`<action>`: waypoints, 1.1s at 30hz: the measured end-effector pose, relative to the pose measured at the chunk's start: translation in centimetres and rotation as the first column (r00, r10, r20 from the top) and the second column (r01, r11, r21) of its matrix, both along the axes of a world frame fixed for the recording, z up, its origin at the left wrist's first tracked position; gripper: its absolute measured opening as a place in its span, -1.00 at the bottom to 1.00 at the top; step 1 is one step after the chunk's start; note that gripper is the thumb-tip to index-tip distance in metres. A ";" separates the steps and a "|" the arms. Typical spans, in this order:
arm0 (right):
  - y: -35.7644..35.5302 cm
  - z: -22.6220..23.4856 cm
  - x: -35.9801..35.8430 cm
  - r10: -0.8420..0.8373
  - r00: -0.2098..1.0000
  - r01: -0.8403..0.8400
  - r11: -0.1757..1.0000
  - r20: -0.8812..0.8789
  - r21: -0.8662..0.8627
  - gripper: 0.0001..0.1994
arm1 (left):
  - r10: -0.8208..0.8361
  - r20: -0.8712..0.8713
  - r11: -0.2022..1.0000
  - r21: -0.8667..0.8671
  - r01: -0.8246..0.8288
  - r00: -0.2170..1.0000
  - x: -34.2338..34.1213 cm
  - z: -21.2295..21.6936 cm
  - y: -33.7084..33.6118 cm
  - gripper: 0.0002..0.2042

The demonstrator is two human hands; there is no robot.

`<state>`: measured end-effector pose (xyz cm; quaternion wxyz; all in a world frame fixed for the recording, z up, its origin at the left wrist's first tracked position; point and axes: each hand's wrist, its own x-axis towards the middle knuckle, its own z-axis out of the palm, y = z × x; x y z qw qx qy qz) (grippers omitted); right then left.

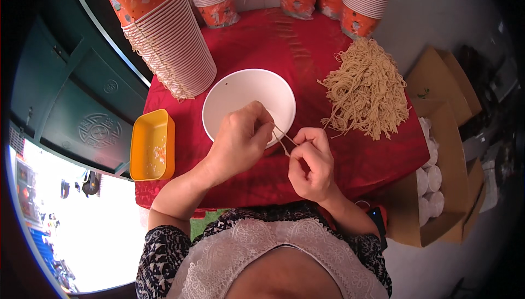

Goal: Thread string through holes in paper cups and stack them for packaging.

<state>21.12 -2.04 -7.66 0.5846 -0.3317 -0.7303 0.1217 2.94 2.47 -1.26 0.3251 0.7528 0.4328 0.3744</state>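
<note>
Together, the left hand (pixel 240 140) and right hand (pixel 310 163) pinch a thin beige string (pixel 283 141) stretched between their fingertips, just over the near rim of the white bowl (pixel 240 98). More strings, seemingly the same kind, lie heaped (pixel 367 88) on the red worktop (pixel 306 53) to the right, well apart from the yellow tray (pixel 152 146).

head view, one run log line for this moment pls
hands: left and right pinch one string between them | under them: white bowl | right: string pile | left: yellow tray
</note>
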 end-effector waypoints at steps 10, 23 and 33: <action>0.0 0.0 0.1 -0.176 0.981 0.179 0.983 0.085 -0.031 -0.78 | 0.003 -0.041 0.998 -0.057 -0.005 0.999 0.1 0.2 0.1 -0.98; 0.2 -0.3 -1.2 -0.144 0.989 0.144 0.989 -0.013 0.039 -0.89 | 0.023 -0.077 0.994 0.111 -0.015 0.997 0.5 0.4 -0.1 -0.96; 0.9 0.0 -1.6 -0.034 0.975 0.016 0.997 -0.219 -0.082 -0.93 | -0.053 -0.174 0.944 0.312 0.106 0.983 -0.2 1.0 -1.0 -0.88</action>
